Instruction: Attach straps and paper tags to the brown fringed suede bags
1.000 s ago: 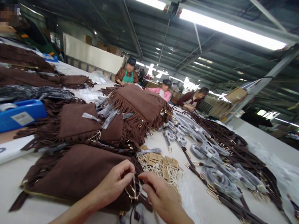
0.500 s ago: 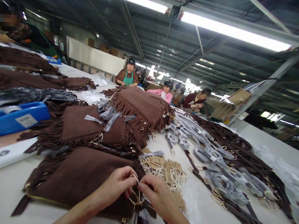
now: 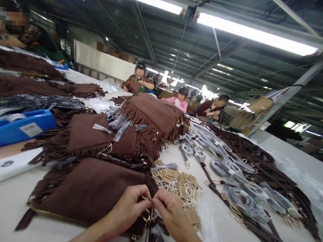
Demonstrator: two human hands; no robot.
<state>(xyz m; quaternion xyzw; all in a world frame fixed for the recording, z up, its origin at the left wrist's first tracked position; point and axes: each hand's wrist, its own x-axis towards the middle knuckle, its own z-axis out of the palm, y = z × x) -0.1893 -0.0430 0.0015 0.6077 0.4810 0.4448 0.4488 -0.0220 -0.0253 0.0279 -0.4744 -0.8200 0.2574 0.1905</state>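
Observation:
A brown fringed bag [image 3: 91, 189] lies on the white table in front of me, its zip edge toward me. Over its right end, my left hand [image 3: 130, 206] pinches a thin white string [image 3: 145, 198] between thumb and forefinger. Close against it, fingertips nearly touching, my right hand [image 3: 169, 211] is closed on the same string. Just below the fingers are the bag's gold-coloured metal rings [image 3: 148, 219]. Brown paper tags [image 3: 185, 182] with white strings lie in a pile behind my right hand.
More fringed bags [image 3: 156, 115] are heaped behind. Wrapped straps and metal clips [image 3: 236, 195] spread along the right. At the left are a blue tape dispenser [image 3: 21, 127] and a white device [image 3: 16, 165]. Several people work around the far side of the table.
Both hands have drawn slightly lower and closer together at the string. The far person in the green apron now holds up a brown piece.

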